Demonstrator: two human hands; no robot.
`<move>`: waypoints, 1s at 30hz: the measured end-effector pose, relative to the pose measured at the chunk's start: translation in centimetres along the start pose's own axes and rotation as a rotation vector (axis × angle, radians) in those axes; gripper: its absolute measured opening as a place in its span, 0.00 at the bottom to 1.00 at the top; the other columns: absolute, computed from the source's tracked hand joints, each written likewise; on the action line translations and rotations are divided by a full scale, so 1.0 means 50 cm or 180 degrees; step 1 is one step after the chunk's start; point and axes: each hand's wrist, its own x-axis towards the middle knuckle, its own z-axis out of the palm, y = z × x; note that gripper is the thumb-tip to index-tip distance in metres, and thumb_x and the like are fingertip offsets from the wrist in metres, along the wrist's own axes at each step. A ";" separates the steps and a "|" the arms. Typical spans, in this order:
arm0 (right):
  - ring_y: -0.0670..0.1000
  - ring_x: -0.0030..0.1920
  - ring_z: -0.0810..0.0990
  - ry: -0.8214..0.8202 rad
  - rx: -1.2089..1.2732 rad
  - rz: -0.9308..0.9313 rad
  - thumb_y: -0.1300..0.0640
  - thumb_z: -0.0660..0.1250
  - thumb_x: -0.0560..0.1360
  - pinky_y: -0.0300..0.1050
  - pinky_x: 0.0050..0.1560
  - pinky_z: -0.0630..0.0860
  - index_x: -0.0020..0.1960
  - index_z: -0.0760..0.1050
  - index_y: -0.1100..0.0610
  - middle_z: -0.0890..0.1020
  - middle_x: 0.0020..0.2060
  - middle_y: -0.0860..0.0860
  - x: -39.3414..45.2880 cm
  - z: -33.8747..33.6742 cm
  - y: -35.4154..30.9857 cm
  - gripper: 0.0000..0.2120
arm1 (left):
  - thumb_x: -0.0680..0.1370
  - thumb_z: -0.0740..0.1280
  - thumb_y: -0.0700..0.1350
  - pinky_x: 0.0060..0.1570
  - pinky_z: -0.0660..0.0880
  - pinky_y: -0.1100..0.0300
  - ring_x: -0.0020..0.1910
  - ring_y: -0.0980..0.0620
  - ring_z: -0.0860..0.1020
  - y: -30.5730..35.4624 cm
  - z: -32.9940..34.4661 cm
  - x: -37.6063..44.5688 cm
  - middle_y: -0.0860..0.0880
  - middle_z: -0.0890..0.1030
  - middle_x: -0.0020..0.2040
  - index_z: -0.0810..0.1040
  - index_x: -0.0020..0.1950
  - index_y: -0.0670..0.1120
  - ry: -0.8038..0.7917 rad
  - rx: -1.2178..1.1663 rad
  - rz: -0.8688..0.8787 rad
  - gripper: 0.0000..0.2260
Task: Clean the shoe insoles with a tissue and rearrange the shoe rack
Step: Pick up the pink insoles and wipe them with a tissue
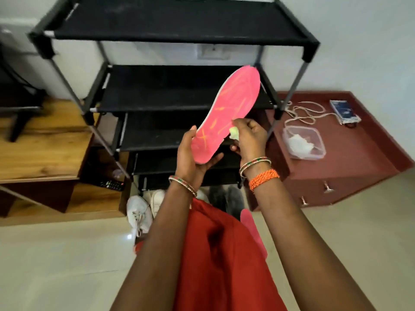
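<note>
The left hand (pixel 190 153) gripped the heel of a pink insole (pixel 226 115); the right hand (pixel 247 135) pinched a tissue (pixel 234 132) against its edge, before the rack (pixel 175 32).

Pink insole (pixel 226 113) tilted upright before empty black rack (pixel 175 30); crumpled tissue (pixel 233 132) touching its edge.

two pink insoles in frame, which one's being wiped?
The pink insole raised in front of the rack: left hand grips its heel end, right hand pinches a tissue against it. The other insole lies on the floor, untouched.
</note>
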 end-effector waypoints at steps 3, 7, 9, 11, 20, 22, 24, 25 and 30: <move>0.49 0.28 0.71 0.0070 -0.0309 0.0047 0.56 0.68 0.73 0.35 0.22 0.65 0.34 0.72 0.55 0.75 0.29 0.51 0.018 0.046 0.022 0.10 | 0.79 0.58 0.40 0.50 0.78 0.50 0.48 0.48 0.78 0.015 -0.015 0.019 0.44 0.79 0.49 0.74 0.51 0.43 -0.0029 -0.0410 0.0036 0.06; 0.46 0.27 0.70 0.0227 -0.0751 0.0189 0.48 0.66 0.75 0.34 0.20 0.65 0.42 0.75 0.57 0.74 0.30 0.48 0.036 0.068 0.036 0.12 | 0.78 0.55 0.32 0.44 0.81 0.54 0.51 0.44 0.78 0.019 -0.033 0.072 0.41 0.77 0.55 0.72 0.62 0.40 0.0127 -0.0375 0.0210 0.14; 0.47 0.30 0.70 0.0236 -0.0691 0.0383 0.46 0.62 0.76 0.37 0.24 0.65 0.46 0.73 0.56 0.74 0.34 0.48 0.051 0.069 0.041 0.13 | 0.78 0.56 0.31 0.41 0.81 0.56 0.52 0.44 0.77 0.021 -0.035 0.101 0.41 0.76 0.57 0.72 0.63 0.41 0.0250 -0.0353 0.0346 0.16; 0.47 0.31 0.69 0.0141 -0.0335 0.0635 0.50 0.58 0.77 0.38 0.27 0.65 0.46 0.72 0.55 0.74 0.36 0.50 0.066 0.064 0.041 0.09 | 0.78 0.56 0.32 0.39 0.81 0.58 0.52 0.46 0.77 0.017 -0.037 0.128 0.42 0.75 0.58 0.72 0.64 0.42 0.0335 -0.0358 0.0478 0.16; 0.47 0.32 0.77 -0.0868 -0.0139 0.0221 0.69 0.62 0.75 0.37 0.33 0.75 0.43 0.76 0.58 0.81 0.34 0.53 0.089 0.065 0.037 0.09 | 0.81 0.57 0.41 0.34 0.79 0.61 0.47 0.48 0.78 -0.023 -0.014 0.189 0.39 0.76 0.59 0.71 0.67 0.41 0.0565 -0.0897 0.0314 0.15; 0.45 0.30 0.76 -0.0928 -0.0528 0.0025 0.68 0.64 0.75 0.36 0.29 0.72 0.44 0.76 0.58 0.80 0.31 0.51 0.100 0.073 0.043 0.07 | 0.81 0.56 0.42 0.37 0.78 0.59 0.46 0.48 0.78 -0.027 -0.010 0.200 0.40 0.77 0.56 0.70 0.68 0.39 0.0598 -0.1119 0.0145 0.16; 0.41 0.28 0.77 -0.0918 -0.1152 -0.0312 0.66 0.66 0.74 0.35 0.28 0.71 0.43 0.75 0.55 0.80 0.30 0.49 0.112 0.075 0.052 0.07 | 0.81 0.56 0.42 0.42 0.76 0.57 0.46 0.48 0.77 -0.026 -0.011 0.205 0.40 0.77 0.53 0.70 0.68 0.38 0.0567 -0.1193 0.0047 0.17; 0.42 0.30 0.78 -0.0879 -0.1436 -0.0495 0.65 0.67 0.73 0.36 0.30 0.73 0.42 0.74 0.54 0.80 0.31 0.50 0.116 0.074 0.055 0.07 | 0.80 0.57 0.41 0.42 0.75 0.57 0.46 0.48 0.77 -0.025 -0.011 0.205 0.41 0.78 0.52 0.70 0.67 0.38 0.0535 -0.1187 0.0023 0.16; 0.44 0.31 0.76 -0.0484 -0.2006 -0.1135 0.65 0.68 0.71 0.30 0.31 0.72 0.42 0.73 0.56 0.77 0.31 0.49 0.114 0.071 0.059 0.05 | 0.77 0.62 0.36 0.47 0.77 0.57 0.52 0.46 0.77 -0.032 -0.006 0.200 0.39 0.76 0.57 0.69 0.68 0.39 0.0270 -0.1038 0.0075 0.18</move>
